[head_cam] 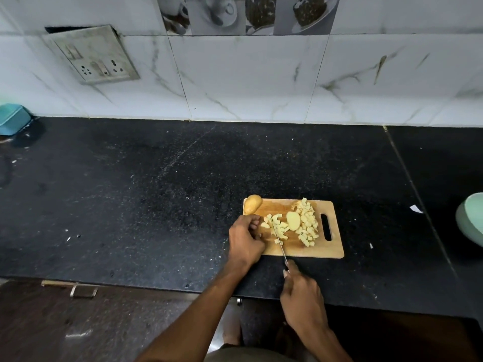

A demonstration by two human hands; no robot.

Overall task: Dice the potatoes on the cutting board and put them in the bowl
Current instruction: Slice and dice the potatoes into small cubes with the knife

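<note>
A wooden cutting board (332, 248) lies on the black counter. On it sit a whole unpeeled potato (252, 203) at the far left corner, a cut potato half (293, 220) in the middle, and several diced potato pieces (308, 226) spread around it. My left hand (245, 240) has its fingers curled and holds down a small potato piece (265, 225) at the board's left side. My right hand (302, 292) grips the handle of a knife (280, 244), whose blade runs up through the dice beside my left fingers. A pale green bowl (471, 220) shows at the right edge.
The black granite counter (156, 192) stretches wide to the left and behind the board. A teal container (13, 118) stands at the far left by the tiled wall. Small white scraps (415, 209) lie right of the board. A drawer handle (69, 287) sits below the counter edge.
</note>
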